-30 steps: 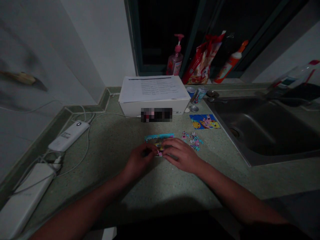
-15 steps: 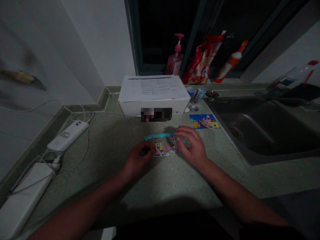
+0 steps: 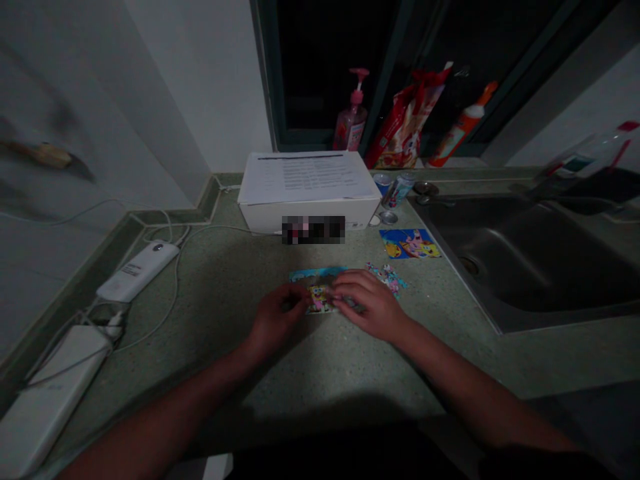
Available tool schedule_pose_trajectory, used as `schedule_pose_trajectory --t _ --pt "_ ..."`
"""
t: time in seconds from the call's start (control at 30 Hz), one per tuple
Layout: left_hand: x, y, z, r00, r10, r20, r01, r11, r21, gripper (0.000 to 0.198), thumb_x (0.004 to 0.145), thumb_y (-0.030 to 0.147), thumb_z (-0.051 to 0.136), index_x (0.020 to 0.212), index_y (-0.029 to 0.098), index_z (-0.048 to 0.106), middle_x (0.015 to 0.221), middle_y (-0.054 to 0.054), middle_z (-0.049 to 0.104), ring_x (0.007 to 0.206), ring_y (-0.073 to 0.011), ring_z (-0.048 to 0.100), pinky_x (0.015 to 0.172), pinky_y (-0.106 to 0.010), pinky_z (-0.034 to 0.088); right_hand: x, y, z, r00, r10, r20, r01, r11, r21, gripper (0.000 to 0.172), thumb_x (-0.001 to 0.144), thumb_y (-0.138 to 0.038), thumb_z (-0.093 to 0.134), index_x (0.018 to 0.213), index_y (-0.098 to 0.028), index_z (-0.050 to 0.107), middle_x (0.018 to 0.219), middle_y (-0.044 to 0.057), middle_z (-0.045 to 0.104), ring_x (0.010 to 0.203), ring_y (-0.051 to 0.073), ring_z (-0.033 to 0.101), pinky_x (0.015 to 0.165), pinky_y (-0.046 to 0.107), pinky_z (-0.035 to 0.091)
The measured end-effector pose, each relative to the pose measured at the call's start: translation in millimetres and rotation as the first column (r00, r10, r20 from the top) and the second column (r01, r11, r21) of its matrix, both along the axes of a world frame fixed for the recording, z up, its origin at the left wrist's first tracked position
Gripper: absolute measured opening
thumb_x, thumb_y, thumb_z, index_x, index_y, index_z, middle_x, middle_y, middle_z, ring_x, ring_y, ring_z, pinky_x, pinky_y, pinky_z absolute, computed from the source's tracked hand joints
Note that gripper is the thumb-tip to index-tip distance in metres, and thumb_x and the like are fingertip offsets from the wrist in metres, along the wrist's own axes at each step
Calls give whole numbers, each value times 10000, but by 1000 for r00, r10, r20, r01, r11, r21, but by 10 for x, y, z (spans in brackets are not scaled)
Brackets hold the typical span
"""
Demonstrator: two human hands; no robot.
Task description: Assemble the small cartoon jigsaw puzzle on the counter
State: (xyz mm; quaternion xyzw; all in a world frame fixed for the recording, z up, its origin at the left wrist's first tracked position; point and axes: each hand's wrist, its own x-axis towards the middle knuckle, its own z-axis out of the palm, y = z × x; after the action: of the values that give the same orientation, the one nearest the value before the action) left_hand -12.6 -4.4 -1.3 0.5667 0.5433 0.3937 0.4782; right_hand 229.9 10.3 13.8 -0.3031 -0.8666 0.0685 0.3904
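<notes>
A small jigsaw puzzle (image 3: 317, 308) with a yellow cartoon figure and a light blue top edge lies on the counter in front of me. My left hand (image 3: 281, 312) is at its left side, thumb and forefinger closed together near the edge; anything between them is hidden. Over the puzzle's right part is my right hand (image 3: 367, 301), its fingertips pinched close to the yellow figure. Whatever they hold is too small to make out. Loose puzzle pieces (image 3: 394, 278) lie in a small heap just beyond the right hand.
A blue cartoon picture card (image 3: 410, 244) lies by the metal sink (image 3: 530, 260). Behind the puzzle stands a white box (image 3: 310, 180) with printed paper on top. A small can (image 3: 399, 192) is beside it. At left are a white power bank (image 3: 137, 270) and cables.
My right hand has moved left from beside the loose pieces to over the puzzle, and its fingers have drawn together. The heap shows more fully. My left hand has stayed put.
</notes>
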Motion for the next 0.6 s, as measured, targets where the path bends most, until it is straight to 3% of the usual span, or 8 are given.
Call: schedule_pose_trajectory --t 0.17,0.6 --pt "2 -2 -16 1000 -18 2 18 1000 5 187 791 392 716 833 210 713 835 -42 760 787 -206 688 760 -330 539 -63 -46 -4 993 88 82 -84 995 -44 217 1021 -300 692 1224 -228 666 1160 92 748 1121 264 706 984 474 616" --pt "19 -20 -7 994 -105 43 104 994 25 159 825 365 715 846 208 696 878 -60 772 827 -205 715 805 -340 563 -60 -20 -44 997 49 57 -46 998 -52 103 1038 -248 660 1136 -240 690 1113 75 743 1081 243 707 947 453 622"
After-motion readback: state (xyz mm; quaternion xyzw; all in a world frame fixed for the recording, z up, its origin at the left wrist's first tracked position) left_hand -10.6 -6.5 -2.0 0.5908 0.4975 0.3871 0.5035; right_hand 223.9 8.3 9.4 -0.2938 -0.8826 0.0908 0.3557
